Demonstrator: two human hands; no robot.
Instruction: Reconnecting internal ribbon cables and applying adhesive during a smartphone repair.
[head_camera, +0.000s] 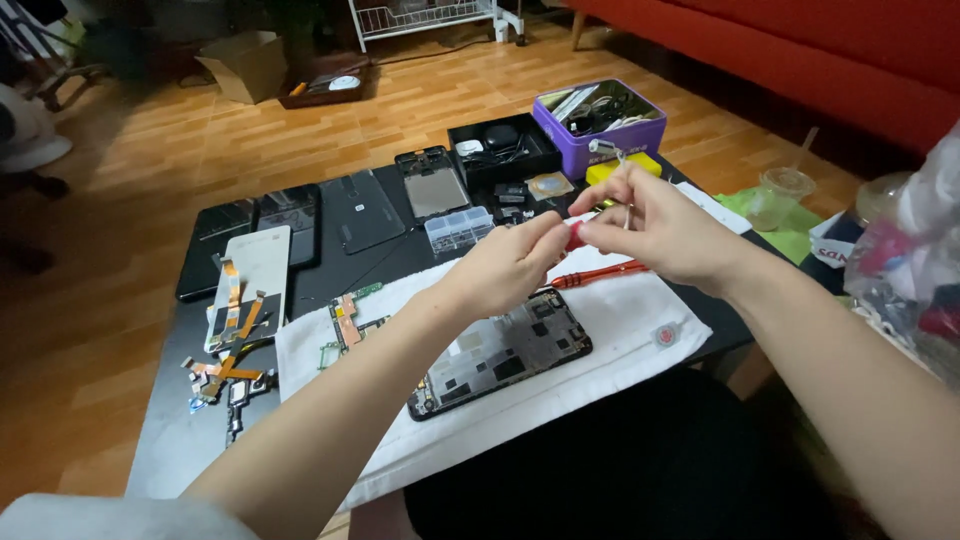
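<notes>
Wooden flooring surrounds a dark worktop (180, 440) where an opened phone (500, 352) lies stripped, parts spread around; left hand (510, 262) and right hand (660, 232) pinch a red screwdriver (574, 236) together.

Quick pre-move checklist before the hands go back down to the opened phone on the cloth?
1. Left hand and right hand both pinch a small red-handled tool: ok.
2. Tool tip fitted: cannot tell, hidden by fingers.
3. Opened phone lies flat on the white cloth: ok.
4. Orange screwdriver rests on the cloth, apart from the phone: ok.
5. Clear parts box lid shut: cannot tell.
</notes>
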